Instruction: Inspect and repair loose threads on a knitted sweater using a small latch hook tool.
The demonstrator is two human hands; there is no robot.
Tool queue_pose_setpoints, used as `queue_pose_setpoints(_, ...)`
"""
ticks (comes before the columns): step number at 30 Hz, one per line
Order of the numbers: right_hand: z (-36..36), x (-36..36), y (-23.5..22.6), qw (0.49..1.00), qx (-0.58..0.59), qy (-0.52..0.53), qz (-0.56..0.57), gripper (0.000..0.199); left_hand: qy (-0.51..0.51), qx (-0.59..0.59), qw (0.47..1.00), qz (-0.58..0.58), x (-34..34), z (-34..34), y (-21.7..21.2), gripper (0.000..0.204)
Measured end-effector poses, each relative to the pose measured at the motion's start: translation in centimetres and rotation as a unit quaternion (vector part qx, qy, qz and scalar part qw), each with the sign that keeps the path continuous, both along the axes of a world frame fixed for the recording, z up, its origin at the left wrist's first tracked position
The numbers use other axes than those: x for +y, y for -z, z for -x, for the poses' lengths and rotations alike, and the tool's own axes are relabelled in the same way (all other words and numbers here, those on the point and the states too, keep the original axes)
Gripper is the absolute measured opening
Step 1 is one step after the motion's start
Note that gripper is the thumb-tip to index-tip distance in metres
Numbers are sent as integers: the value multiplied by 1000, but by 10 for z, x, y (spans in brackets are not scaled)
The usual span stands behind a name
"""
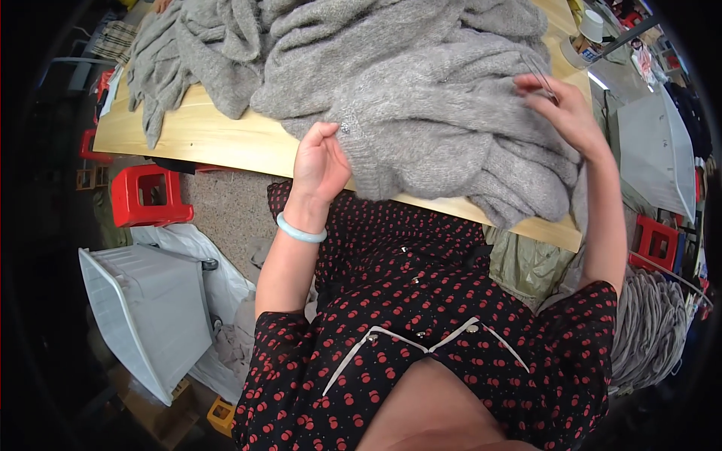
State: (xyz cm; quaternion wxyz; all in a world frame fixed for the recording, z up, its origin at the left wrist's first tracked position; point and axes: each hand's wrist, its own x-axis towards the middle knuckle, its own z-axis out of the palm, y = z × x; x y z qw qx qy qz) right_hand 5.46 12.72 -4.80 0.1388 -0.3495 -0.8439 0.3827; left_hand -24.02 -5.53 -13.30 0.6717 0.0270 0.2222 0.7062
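A heap of fuzzy grey knit garments [421,83] lies across the wooden table. Near the front edge, my left hand [323,161] is closed, its thumb and fingers pinching the ribbed part of the nearest knit garment [368,154] beside a small shiny, beaded-looking patch. A pale bangle [301,231] circles that wrist. Over the right side of the heap, my right hand [562,116] holds a slim metal tool [535,71] with two thin prongs, like tweezers; motion blurs its fingers and the tool's exact kind is unclear.
The light wooden table [203,143] ends just before my body. Red stools [150,197] stand at left and right. A grey plastic bin [154,308] on casters is at lower left, another pale bin [656,150] at right. A white cup [592,26] stands at the far right corner.
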Motion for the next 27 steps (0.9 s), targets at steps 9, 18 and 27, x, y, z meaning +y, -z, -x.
queue_pose_setpoints(9,76,-2,46,950,10,17,-311,30,30,-40,996,-72,-3,7,-1,34)
queue_pose_setpoints(18,38,53,-37,989,79,-33,122,26,34,157,987,2,-13,-3,-6,26)
queue_pose_setpoints(27,90,17,4,989,6,37,-144,32,5,106,993,49,12,-5,31,21)
